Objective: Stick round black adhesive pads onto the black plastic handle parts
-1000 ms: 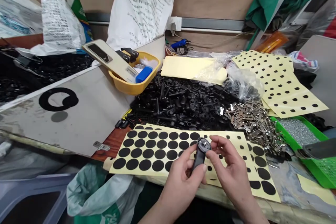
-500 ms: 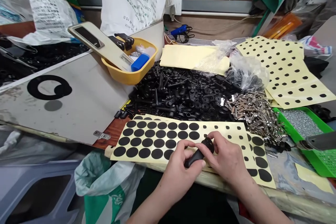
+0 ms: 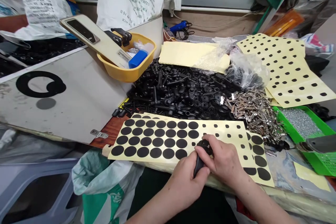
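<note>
Both hands grip one black plastic part [image 3: 198, 165] with a long handle-like body and a round head, held over the front edge of the bench. My left hand [image 3: 186, 175] is closed around the handle end. Fingers and thumb of my right hand [image 3: 223, 155] close on the round head; their tips partly hide it. Beneath and behind the hands lies a pale yellow sticker sheet [image 3: 165, 124] with rows of large black discs and smaller black dots. A second disc sheet [image 3: 267, 181] sticks out from under it on the right.
Behind the sheets spreads a heap of black plastic parts [image 3: 181, 91], with small metal clips [image 3: 252, 112] to its right. A green tray [image 3: 319, 129] of tiny metal pieces stands at the right. A yellow basket [image 3: 118, 73] holds a phone [image 3: 97, 43]. An open bag [image 3: 97, 178] hangs at front left.
My left hand has moved right and closed further round the handle, which has swung more upright. My right hand still grips the round head. The view has shifted slightly.
</note>
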Tool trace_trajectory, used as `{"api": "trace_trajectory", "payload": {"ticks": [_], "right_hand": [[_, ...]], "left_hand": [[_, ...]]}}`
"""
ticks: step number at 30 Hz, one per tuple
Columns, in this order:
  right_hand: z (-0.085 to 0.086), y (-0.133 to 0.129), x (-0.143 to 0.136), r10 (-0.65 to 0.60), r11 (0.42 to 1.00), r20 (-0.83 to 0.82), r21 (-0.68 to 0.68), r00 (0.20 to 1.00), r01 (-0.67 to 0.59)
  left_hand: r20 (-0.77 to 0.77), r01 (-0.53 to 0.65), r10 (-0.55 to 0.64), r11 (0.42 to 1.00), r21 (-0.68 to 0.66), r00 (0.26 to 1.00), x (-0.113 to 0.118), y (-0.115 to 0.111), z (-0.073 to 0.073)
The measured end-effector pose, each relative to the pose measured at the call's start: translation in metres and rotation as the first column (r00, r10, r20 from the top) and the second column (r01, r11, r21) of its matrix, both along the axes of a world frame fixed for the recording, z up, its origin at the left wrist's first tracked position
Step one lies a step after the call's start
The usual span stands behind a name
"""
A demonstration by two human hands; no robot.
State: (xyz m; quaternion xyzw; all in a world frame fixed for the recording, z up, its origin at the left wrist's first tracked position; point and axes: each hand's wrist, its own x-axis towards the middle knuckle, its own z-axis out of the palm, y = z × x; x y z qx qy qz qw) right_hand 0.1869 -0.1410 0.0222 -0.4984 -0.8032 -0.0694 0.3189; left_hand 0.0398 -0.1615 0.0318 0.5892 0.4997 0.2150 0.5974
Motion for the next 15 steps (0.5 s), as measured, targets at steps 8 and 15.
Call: {"api": "trace_trajectory", "payload": {"ticks": [8, 15], "right_hand": [[0.008, 0.002, 0.003, 0.137, 0.990, -0.069, 0.041, 0.988, -0.135], [0.020, 0.001, 0.007, 0.254, 0.967, -0.052, 0.022, 0.966, -0.253]], "left_hand": [[0.229, 0.187, -0.145, 0.967, -0.172, 0.963, -0.013, 0.007, 0.021], [0.277, 0.300, -0.217, 0.903, -0.306, 0.936, -0.019, 0.007, 0.028]]}}
